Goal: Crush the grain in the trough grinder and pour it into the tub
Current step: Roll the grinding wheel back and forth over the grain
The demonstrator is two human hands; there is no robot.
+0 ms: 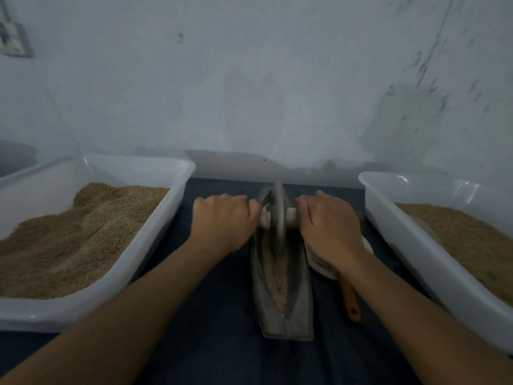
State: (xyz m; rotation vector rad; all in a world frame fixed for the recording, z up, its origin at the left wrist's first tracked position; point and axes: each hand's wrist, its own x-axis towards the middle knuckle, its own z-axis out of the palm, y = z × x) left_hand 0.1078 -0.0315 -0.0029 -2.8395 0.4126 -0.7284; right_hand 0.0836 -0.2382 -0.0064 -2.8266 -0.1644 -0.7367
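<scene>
A grey boat-shaped trough grinder (298, 309) stands in the middle of the dark table, its long axis pointing away from me. Pale crushed grain (277, 279) lies along its groove. A grey metal wheel (279, 218) stands upright at the far end of the trough, on a white axle handle (292, 215). My left hand (222, 220) grips the axle on the left of the wheel. My right hand (330, 226) grips it on the right. The wheel looks blurred.
A white tub (155, 240) heaped with brown grain stands at the left. A second white tub (402, 243) with grain stands at the right. A white dish (322, 269) and a wooden handle (351, 304) lie between the trough and the right tub. A pale wall rises behind.
</scene>
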